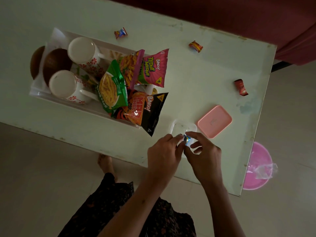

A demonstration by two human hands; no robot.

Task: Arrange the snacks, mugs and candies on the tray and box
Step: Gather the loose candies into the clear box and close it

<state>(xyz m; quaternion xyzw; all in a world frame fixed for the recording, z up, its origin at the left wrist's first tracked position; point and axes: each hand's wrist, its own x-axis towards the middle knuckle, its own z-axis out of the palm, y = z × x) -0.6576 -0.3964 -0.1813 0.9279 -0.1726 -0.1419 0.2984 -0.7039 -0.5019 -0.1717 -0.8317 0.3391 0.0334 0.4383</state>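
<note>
I see both hands at the lower centre of the frame, above the small clear box [183, 128]. The left hand [163, 155] and the right hand [204, 155] pinch together one blue-wrapped candy [186, 139] with their fingertips. The pink lid [214, 121] lies just right of the box. The white tray [42, 95], at the left, holds two upside-down mugs and three snack packets. Three candies lie loose at the upper right.
</note>
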